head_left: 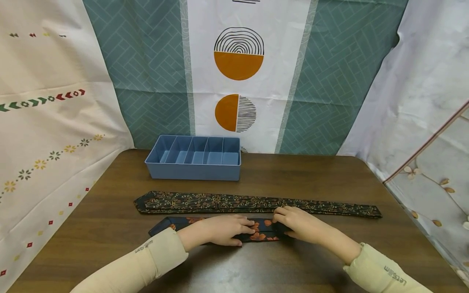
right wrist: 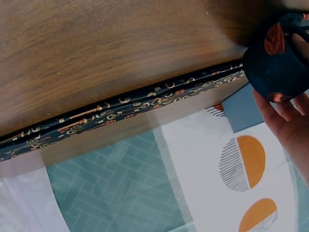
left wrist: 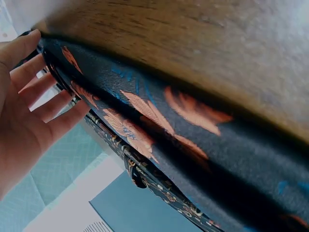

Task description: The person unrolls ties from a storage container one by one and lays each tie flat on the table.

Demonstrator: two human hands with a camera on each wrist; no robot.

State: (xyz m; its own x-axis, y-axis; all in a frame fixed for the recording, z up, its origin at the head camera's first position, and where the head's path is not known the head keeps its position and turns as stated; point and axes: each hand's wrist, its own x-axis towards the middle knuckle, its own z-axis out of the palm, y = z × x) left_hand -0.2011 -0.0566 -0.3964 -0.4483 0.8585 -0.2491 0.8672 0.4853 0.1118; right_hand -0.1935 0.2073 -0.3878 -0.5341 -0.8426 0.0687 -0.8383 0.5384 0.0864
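A navy necktie with orange flowers (head_left: 260,235) lies across the near part of the table, its pointed end at the left. My left hand (head_left: 229,230) rests on it with fingers fairly straight; the left wrist view shows the spread fingers (left wrist: 67,116) along its edge. My right hand (head_left: 302,225) grips the tie's right end, where the cloth bends over in a rounded fold (right wrist: 273,67). Part of that fold is hidden by the hand. Just beyond lies a second necktie (head_left: 198,202), dark with a small gold pattern, stretched lengthwise and untouched.
Behind the ties stands a blue box (head_left: 194,172) with several compartments, nothing visible inside them. The brown wooden table (head_left: 300,175) ends at a hanging patterned cloth (head_left: 238,89). More printed cloth (head_left: 432,122) borders the right side.
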